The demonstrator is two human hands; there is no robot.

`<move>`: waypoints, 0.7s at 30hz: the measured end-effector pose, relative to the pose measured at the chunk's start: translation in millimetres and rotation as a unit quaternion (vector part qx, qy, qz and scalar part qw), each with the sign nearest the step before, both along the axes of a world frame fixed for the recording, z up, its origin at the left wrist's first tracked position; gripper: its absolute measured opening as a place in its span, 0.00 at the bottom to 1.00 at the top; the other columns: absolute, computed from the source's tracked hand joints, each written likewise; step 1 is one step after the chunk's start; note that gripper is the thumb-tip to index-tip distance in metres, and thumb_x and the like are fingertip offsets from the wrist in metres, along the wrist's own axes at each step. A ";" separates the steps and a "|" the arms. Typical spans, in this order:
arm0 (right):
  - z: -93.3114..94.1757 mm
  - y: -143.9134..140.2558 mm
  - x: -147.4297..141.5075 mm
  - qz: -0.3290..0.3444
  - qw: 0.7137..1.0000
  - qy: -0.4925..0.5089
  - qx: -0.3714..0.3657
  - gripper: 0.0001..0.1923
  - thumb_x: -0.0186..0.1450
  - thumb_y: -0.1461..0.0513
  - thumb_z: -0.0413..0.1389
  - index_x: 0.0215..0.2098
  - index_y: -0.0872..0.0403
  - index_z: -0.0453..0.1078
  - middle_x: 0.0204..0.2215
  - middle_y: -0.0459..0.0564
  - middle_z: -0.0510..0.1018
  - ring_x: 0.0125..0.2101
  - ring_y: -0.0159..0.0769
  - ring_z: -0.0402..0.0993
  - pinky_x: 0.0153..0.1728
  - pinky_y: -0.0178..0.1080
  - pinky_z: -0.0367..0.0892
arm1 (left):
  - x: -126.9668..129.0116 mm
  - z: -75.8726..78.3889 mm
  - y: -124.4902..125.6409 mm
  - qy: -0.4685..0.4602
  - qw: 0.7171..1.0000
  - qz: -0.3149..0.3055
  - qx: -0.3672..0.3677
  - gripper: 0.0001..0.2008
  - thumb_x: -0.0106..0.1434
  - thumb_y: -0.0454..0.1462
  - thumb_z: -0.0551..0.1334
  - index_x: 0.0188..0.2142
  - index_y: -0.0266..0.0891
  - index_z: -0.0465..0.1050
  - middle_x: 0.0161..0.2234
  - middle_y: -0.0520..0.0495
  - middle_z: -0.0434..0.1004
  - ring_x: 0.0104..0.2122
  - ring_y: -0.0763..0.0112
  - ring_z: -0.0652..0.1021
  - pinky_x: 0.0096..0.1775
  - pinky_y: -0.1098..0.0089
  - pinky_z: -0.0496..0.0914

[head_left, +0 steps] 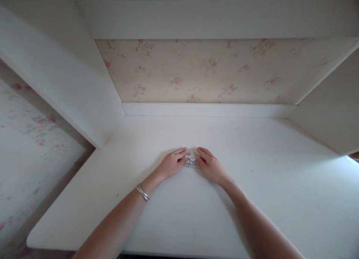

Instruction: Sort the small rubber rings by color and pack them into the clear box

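Head view looks down on a white desk [252, 199] set in a white alcove backed with floral wallpaper [202, 70]. Near the middle of the surface, nearer its back edge than its front edge, lies a small clear plastic piece [191, 161]. The left hand [171, 165] pinches its left side with curled fingers, and the right hand [211, 167] pinches its right side likewise; both hands rest on the desk. A silver bangle [143, 192] circles the left wrist.
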State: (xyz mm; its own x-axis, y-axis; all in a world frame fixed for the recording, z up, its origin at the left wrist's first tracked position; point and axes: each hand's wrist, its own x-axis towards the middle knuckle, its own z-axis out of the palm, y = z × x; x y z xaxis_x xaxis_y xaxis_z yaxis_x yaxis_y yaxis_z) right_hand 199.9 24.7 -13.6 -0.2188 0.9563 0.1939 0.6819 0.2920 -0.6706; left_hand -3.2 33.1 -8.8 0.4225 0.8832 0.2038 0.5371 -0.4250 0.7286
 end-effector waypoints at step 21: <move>2.5 -0.3 1.8 0.010 1.000 0.015 -0.015 0.21 0.65 0.56 0.47 0.55 0.51 0.66 0.56 0.51 0.66 0.54 0.38 0.63 0.56 0.44 0.57 | -8.5 3.1 0.2 -0.024 0.998 -0.023 -0.045 0.33 0.49 0.45 0.68 0.55 0.41 0.66 0.59 0.44 0.61 0.57 0.60 0.64 0.55 0.63 0.63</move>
State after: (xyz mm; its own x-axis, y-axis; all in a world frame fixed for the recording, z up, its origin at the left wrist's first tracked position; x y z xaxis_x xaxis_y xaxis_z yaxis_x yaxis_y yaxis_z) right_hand 201.7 24.4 -11.1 -0.2330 0.9572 0.1720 0.6553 0.2852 -0.6994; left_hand -11.8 33.3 -5.7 0.4539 0.8790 0.1463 0.4818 -0.3802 0.7895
